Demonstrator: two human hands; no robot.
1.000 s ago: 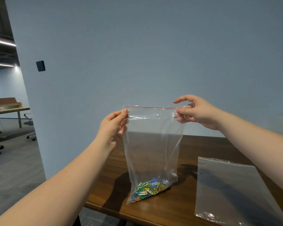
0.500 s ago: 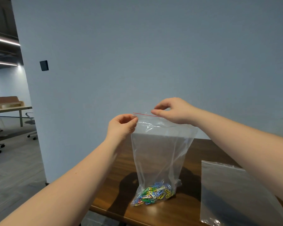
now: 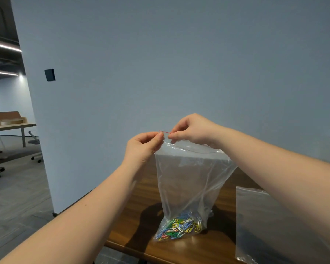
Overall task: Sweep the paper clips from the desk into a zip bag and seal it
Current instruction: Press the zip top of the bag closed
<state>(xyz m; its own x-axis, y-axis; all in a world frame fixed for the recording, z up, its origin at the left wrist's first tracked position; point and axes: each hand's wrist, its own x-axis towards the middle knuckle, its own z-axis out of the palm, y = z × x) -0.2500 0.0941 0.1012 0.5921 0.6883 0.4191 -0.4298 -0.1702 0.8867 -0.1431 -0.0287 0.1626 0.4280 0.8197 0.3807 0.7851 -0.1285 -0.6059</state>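
Note:
A clear zip bag (image 3: 189,180) with a red zip line stands upright on the wooden desk (image 3: 141,197), held up by its top edge. Coloured paper clips (image 3: 179,228) lie heaped in its bottom. My left hand (image 3: 144,147) pinches the bag's top left corner. My right hand (image 3: 191,130) pinches the zip strip right beside it, fingertips almost touching the left hand's. Only a short piece of the red line shows between the two hands; the rest of the top edge sags behind my right wrist.
A second clear plastic bag (image 3: 271,225) lies flat on the desk at the right. A grey wall (image 3: 179,63) rises just behind the desk. To the left, open floor, office chairs (image 3: 34,145) and another table (image 3: 11,124) stand farther off.
My right hand has slid left along the zip from the bag's right corner to meet my left hand. The bag's right top corner now droops.

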